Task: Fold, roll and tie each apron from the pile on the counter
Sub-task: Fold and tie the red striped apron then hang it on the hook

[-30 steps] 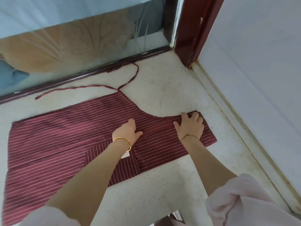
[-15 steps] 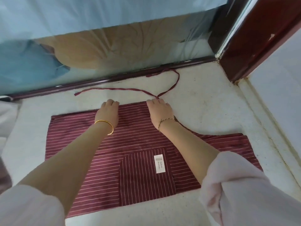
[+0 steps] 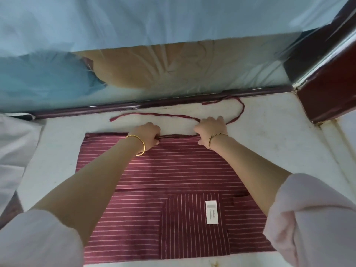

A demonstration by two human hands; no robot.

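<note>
A window rail [image 3: 154, 104] is bounding the surface [image 3: 57, 151] at 12 o'clock, a wooden post [image 3: 327, 97] at 2; bare room is showing at 9. The left hand [image 3: 149, 134] and right hand [image 3: 211, 130] are gripping the flat apron's [image 3: 173, 170] far edge.

text: none legible | white label [image 3: 212, 212] on apron [image 3: 173, 170] | print too blurred

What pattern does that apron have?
The apron is dark red with thin pale stripes; head view shows it best.
</note>
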